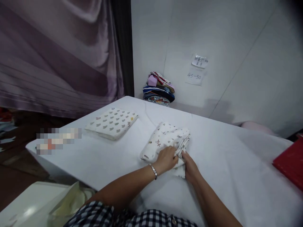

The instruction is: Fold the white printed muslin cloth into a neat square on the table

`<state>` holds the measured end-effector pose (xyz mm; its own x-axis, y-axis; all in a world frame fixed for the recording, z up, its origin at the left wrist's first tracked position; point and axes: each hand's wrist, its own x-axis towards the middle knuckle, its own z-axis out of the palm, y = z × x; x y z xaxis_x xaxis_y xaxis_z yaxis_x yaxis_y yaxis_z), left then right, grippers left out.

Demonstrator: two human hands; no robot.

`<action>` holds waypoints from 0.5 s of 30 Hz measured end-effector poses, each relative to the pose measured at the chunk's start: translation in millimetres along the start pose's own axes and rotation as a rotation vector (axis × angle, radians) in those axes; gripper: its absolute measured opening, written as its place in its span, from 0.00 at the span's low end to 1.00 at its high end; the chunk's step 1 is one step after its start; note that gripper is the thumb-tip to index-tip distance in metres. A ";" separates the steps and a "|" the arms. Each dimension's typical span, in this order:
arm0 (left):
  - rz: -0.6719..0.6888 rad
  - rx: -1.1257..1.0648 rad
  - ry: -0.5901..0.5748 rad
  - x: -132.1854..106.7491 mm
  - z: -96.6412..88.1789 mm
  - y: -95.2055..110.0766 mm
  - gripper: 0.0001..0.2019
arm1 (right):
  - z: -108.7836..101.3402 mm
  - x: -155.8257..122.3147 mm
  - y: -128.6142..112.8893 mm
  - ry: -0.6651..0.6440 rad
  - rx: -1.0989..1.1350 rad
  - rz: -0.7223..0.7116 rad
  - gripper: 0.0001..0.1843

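A white cloth with small brown and green prints [163, 135] lies partly folded on the white-covered table, its right side bunched up. My left hand [167, 159], with a silver bracelet at the wrist, is closed on the gathered fabric near the front. Close beside it, my right hand [191, 167] grips the cloth's right edge between thumb and fingers, and a loose corner hangs below. Farther left, a neatly folded white cloth with grey heart-like prints [113, 123] lies flat, apart from both hands.
Past the table's [236, 160] far edge, a stack of folded fabrics [159, 88] stands against the wall. A red item [290, 162] sits at the right edge. A white surface with a pale container [68, 201] is at lower left. A purple curtain [71, 56] hangs behind.
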<state>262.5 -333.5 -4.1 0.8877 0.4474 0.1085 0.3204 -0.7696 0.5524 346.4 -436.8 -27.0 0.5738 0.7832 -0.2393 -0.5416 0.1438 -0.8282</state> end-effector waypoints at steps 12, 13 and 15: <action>-0.061 -1.247 0.457 25.2 -94.8 5.1 0.18 | -68.8 -21.9 -113.7 0.585 -0.179 -0.400 0.19; -0.077 -1.259 0.480 20.0 -98.9 -0.7 0.17 | -84.0 -31.2 -128.4 0.644 -0.183 -0.478 0.19; -0.157 -1.292 0.446 5.8 -95.4 -18.0 0.15 | -116.0 -51.3 -146.6 0.683 -0.174 -0.500 0.18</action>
<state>230.3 -273.6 65.4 0.6124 0.7852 0.0919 -0.3435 0.1596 0.9255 467.6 -568.2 47.9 0.9935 0.1097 -0.0318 -0.0571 0.2358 -0.9701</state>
